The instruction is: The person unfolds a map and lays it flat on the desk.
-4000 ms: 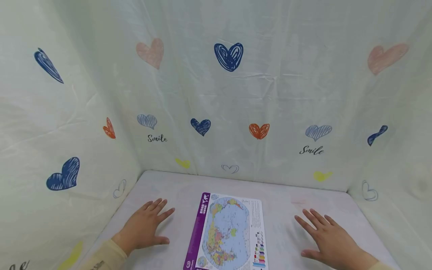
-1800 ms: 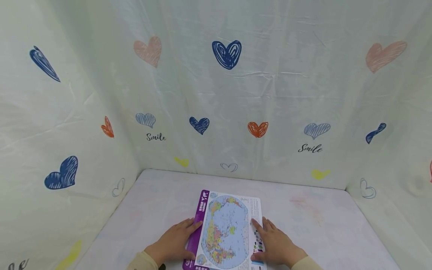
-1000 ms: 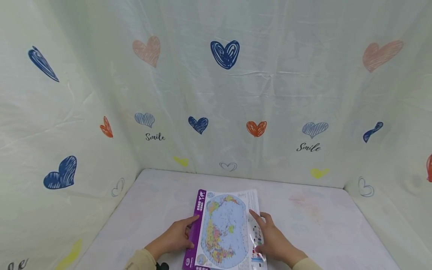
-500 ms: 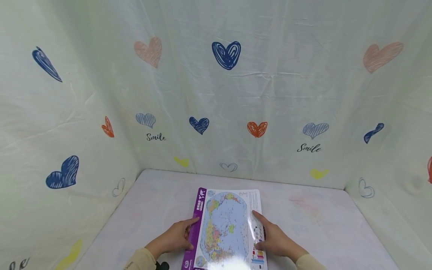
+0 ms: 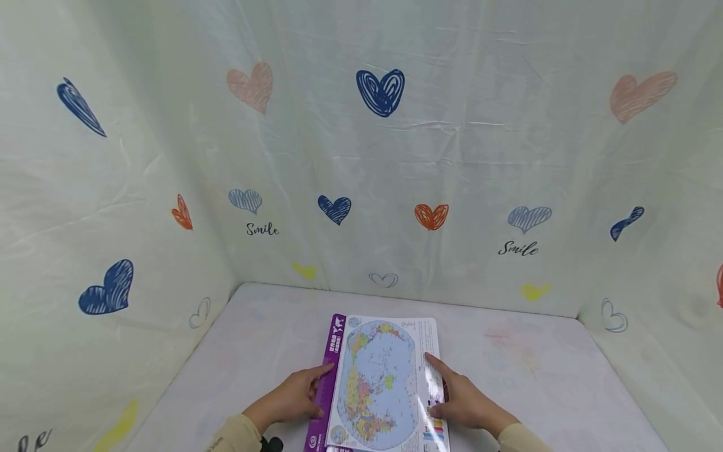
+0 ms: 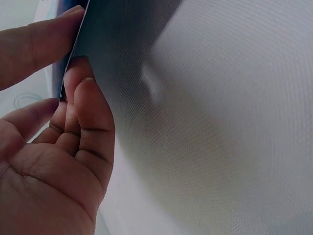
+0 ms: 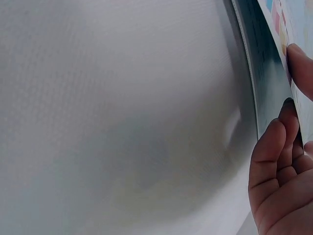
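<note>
A thin world map sheet (image 5: 375,376) with a purple band along its left side is held between both hands in the head view. My left hand (image 5: 290,395) grips the purple edge, thumb and index fingertip on top. In the left wrist view the other fingers of the left hand (image 6: 78,142) curl behind the sheet. My right hand (image 5: 471,402) grips the opposite edge by the colour-bar legend. The right wrist view shows the right hand's (image 7: 279,171) thumb on the printed face and its fingers behind, against the shaded underside of the map sheet (image 7: 271,83).
The map is over a white, faintly stained table (image 5: 542,376). Pale curtains (image 5: 480,138) printed with hearts and "Smile" enclose it at the back and both sides. A small black rounded object (image 5: 275,444) shows beside the left sleeve.
Both hands, at first spread apart over the table, have come in to the map's side edges and now grip it. The sheet bent slightly, then flattened, and glare moved across it.
</note>
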The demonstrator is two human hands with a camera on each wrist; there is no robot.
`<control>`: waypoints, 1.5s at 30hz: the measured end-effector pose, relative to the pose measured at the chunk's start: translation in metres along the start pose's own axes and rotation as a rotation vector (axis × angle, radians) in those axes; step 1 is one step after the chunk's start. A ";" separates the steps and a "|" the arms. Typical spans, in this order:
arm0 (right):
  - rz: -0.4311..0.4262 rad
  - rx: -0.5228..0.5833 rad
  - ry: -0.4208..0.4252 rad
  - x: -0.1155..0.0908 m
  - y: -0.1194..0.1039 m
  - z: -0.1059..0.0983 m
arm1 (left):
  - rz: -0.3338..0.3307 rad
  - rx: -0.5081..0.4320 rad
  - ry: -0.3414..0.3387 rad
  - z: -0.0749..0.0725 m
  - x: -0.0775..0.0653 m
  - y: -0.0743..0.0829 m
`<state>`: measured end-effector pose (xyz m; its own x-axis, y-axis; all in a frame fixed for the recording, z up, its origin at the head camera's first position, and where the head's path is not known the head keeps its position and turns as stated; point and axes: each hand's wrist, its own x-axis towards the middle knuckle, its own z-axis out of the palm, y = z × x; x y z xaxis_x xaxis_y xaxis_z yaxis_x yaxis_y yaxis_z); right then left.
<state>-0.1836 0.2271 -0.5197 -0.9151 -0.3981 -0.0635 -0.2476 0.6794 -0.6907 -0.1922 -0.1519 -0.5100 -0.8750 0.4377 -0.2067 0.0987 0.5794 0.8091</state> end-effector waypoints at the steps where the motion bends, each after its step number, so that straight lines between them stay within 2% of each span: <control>1: -0.003 0.000 -0.002 0.000 0.001 0.000 | 0.002 0.000 -0.001 0.000 0.000 0.000; 11: 0.021 -0.008 -0.010 -0.002 0.008 -0.007 | -0.015 -0.007 -0.003 -0.001 0.000 0.001; 18: 0.074 -0.034 -0.001 -0.002 0.007 -0.013 | 0.006 0.000 -0.004 -0.003 -0.002 0.001; 24: 0.126 -0.042 0.016 -0.003 0.006 -0.019 | -0.032 0.019 0.007 -0.006 -0.003 0.001; 45: 0.201 -0.080 0.047 -0.012 0.025 -0.040 | -0.049 0.115 0.046 -0.027 -0.012 -0.015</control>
<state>-0.1919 0.2734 -0.5074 -0.9621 -0.2218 -0.1589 -0.0816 0.7896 -0.6081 -0.1958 -0.1843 -0.5053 -0.9008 0.3763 -0.2168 0.1065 0.6753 0.7299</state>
